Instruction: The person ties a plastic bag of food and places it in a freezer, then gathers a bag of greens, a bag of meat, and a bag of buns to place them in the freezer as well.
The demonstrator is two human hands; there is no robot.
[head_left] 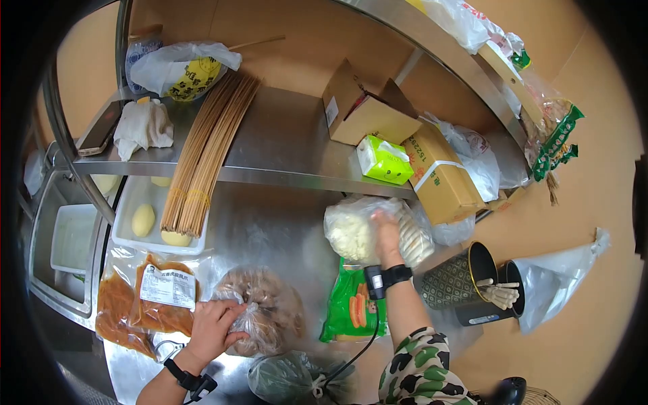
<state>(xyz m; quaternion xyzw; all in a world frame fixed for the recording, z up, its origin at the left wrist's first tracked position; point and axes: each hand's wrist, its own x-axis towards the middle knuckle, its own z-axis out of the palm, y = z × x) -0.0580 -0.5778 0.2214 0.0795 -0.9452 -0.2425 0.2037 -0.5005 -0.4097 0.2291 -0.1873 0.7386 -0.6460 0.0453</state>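
Note:
My left hand (217, 329) is at the gathered neck of a clear plastic bag of brown, lumpy food (280, 304), its thumb and fingers closed on the plastic. To the right, my right hand (387, 236), a little blurred, is closed on a clear plastic bag of white food (349, 231), crumbly on one side and sliced-looking on the other. Below that wrist lies a green packet with sausages pictured on it (351, 304). Sealed pouches of orange-brown food (165, 297), one with a white label, lie beside my left hand.
Bamboo skewers (210, 155) overhang the steel shelf (283, 135). A white tray (121, 233) holds potato-like pieces. Cardboard boxes (445, 185) and a green tissue pack (385, 160) stand on the shelf. A patterned cylinder (449, 280) is at right, a dark tied bag (290, 376) in front.

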